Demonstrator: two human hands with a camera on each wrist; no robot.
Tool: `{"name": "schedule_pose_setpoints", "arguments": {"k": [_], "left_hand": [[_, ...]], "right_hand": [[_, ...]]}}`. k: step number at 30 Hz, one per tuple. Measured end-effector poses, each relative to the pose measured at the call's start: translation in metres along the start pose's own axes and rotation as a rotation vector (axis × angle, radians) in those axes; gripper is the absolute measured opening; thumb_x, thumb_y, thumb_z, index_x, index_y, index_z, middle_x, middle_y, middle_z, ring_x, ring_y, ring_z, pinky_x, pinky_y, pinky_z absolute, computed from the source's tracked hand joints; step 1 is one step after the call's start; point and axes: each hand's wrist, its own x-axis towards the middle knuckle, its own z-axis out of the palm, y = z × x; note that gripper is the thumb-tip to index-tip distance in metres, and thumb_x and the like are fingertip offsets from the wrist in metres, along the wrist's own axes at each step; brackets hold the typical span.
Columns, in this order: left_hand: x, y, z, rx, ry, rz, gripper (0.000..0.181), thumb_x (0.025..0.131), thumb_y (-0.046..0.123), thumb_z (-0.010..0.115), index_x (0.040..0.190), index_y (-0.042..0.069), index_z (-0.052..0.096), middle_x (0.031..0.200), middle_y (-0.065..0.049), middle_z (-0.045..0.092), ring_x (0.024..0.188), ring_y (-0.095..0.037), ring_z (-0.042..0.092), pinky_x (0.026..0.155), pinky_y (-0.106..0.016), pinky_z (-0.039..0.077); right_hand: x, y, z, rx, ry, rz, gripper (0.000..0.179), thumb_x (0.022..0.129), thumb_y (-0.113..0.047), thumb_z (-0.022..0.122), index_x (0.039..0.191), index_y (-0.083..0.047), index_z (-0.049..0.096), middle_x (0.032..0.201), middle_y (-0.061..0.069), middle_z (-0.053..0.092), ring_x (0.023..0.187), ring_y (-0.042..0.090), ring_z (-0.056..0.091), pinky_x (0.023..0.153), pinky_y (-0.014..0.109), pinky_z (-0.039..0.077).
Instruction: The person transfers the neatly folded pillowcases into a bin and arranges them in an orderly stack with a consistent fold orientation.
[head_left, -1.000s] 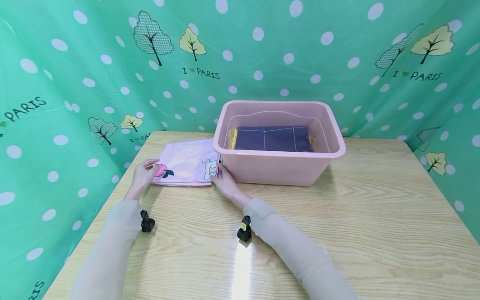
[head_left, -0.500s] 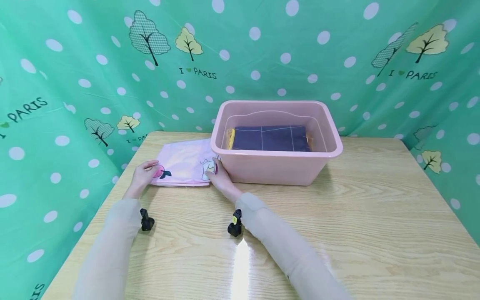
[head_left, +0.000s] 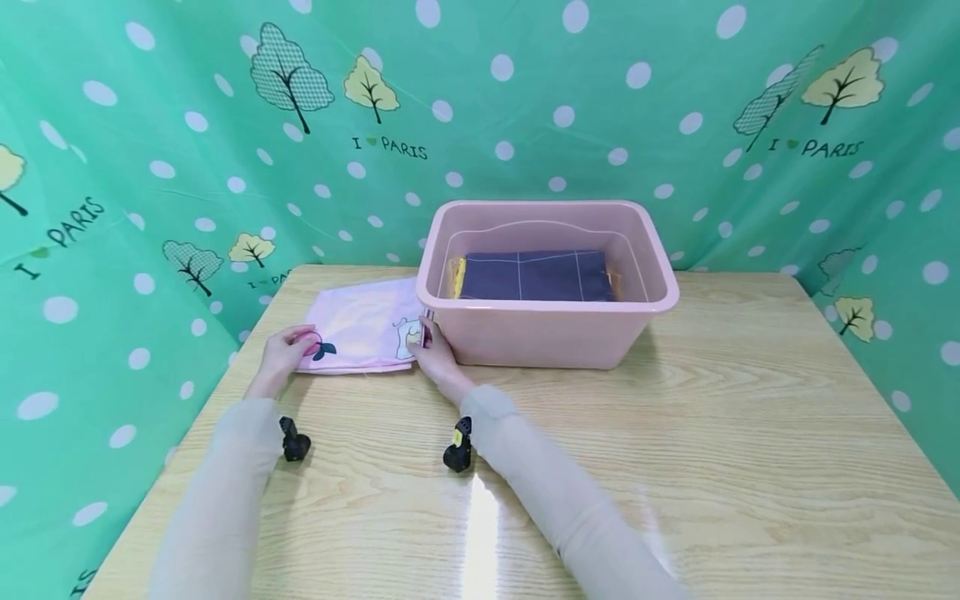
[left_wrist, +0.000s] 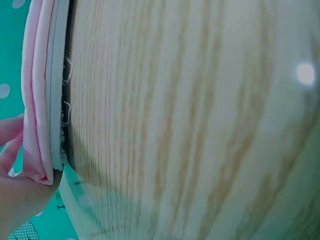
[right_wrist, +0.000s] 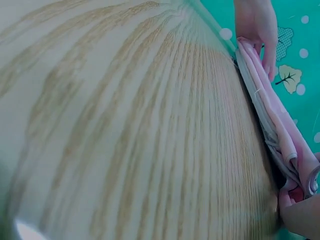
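Observation:
A folded pink cloth (head_left: 356, 321) with a peach print and a cartoon print lies flat at the table's left back. My left hand (head_left: 282, 358) pinches its front left corner, thumb low and fingers over the top. At the front right corner my right hand (head_left: 441, 362) grips the layers, close beside the pink bin (head_left: 536, 333). From the left wrist, the folded cloth (left_wrist: 37, 95) shows stacked pink layers over a pale grey one with a dark, toothed edge. In the right wrist view the cloth (right_wrist: 270, 107) stretches between both hands, its right end bunched in the fingers.
Inside the bin lies a folded navy cloth (head_left: 555, 275) with white lines, a yellow item (head_left: 459, 277) at its left end. The wooden table (head_left: 675, 417) reaches a green dotted curtain (head_left: 525, 108) at the back and sides.
My right wrist has shifted slightly left, and the right fingers have come up over the cloth's right edge. The left hand keeps its hold. The head view has turned slightly.

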Motion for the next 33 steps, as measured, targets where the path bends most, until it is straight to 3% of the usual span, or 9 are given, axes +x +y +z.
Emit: {"name": "schedule_pose_setpoints", "arguments": {"k": [5,11,19,25,33], "left_hand": [[-0.0016,0.0003,-0.0001,0.052,0.025,-0.076,0.041,0.093,0.013,0.041,0.132,0.002,0.039,0.135,-0.019,0.034,0.078,0.007,0.048,0.076,-0.009,0.043],[-0.0053,0.0008,-0.0016,0.081,0.039,-0.14,0.04,0.093,0.014,0.039,0.133,0.006,0.04,0.139,-0.015,0.03,0.101,-0.009,0.043,0.078,-0.01,0.04],[-0.0054,0.0002,-0.0039,0.007,0.005,-0.138,0.041,0.092,0.011,0.043,0.131,0.002,0.04,0.132,-0.017,0.034,0.069,0.008,0.049,0.066,-0.007,0.044],[-0.0061,0.0011,-0.0059,-0.017,-0.008,-0.174,0.043,0.09,0.011,0.047,0.132,0.004,0.04,0.13,-0.014,0.035,0.064,0.009,0.05,0.064,-0.009,0.045],[-0.0041,-0.001,-0.0084,-0.035,-0.001,-0.21,0.043,0.089,0.012,0.049,0.132,0.008,0.042,0.121,-0.006,0.038,0.062,0.007,0.052,0.063,-0.01,0.046]], "right_hand": [[0.0012,0.0014,0.0032,0.03,0.026,0.046,0.058,0.083,0.003,0.052,0.136,-0.009,0.033,0.137,0.016,0.034,0.125,0.026,0.033,0.1,0.029,0.03],[0.002,0.0039,0.0045,0.055,0.03,0.101,0.071,0.074,0.013,0.055,0.136,-0.015,0.033,0.131,0.017,0.038,0.121,0.027,0.037,0.093,0.03,0.039],[-0.0017,0.0019,0.0007,0.154,-0.035,0.109,0.077,0.073,0.015,0.055,0.138,-0.018,0.03,0.136,0.017,0.034,0.125,0.027,0.032,0.089,0.028,0.042],[-0.0007,0.0065,0.0008,0.165,-0.045,0.104,0.069,0.079,0.003,0.06,0.138,-0.017,0.031,0.134,0.017,0.036,0.122,0.027,0.037,0.09,0.027,0.041],[-0.0012,0.0058,0.0,0.131,-0.055,0.097,0.064,0.082,-0.004,0.059,0.138,-0.017,0.03,0.139,0.015,0.031,0.126,0.027,0.031,0.099,0.031,0.032]]}}
